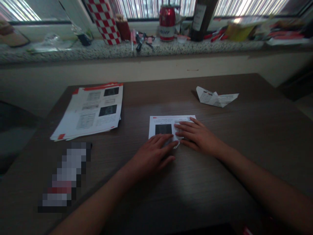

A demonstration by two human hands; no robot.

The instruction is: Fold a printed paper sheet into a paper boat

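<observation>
A printed sheet of paper (158,121), which looks folded, lies on the brown table in front of me. It carries a dark picture and lines of text. My left hand (156,151) rests on its lower left part, fingers stretched out and slightly apart. From the other side my right hand (198,135) lies flat across the right part of the paper, fingers spread. The two hands' fingertips nearly meet near the middle of its lower edge. Both hands cover much of the paper's lower and right portions.
A folded paper boat (217,98) sits at the table's back right. To the left lies a stack of printed sheets (90,112), with a pixelated phone-shaped object (66,176) nearer me. Along the windowsill (97,54) stand a red can (167,24), a dark bottle (200,21) and clutter.
</observation>
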